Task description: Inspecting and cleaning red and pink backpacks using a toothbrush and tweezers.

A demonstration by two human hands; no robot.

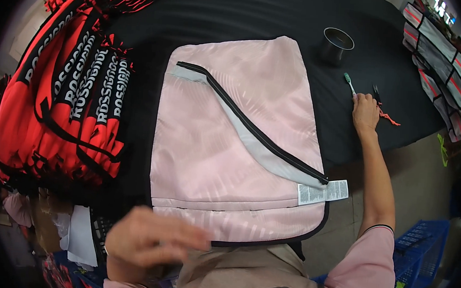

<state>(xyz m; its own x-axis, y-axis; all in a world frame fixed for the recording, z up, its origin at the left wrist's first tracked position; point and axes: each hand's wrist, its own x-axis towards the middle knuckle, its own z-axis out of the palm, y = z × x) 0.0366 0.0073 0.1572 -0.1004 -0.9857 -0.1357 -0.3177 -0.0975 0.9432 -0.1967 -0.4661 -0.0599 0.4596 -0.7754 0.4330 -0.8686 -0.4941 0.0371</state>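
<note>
A pale pink fabric panel [231, 138] with a black diagonal zipper [253, 127] and a white care label [322, 192] lies flat on the black table [241, 9]. My left hand [150, 239] hovers blurred at the panel's near left corner, fingers loosely curled, holding nothing that I can see. My right hand [365, 112] reaches far right onto the table and grips the handle of a toothbrush with a green head [349, 83]. Small black snips [376, 94] and an orange thread scrap [388, 118] lie beside that hand.
A tall stack of red and black fabric pieces [66, 98] fills the table's left side. A dark round spool or cup [337, 44] stands at the back right. Grey and pink striped pieces [437, 63] lie far right. A blue crate [416, 256] sits on the floor.
</note>
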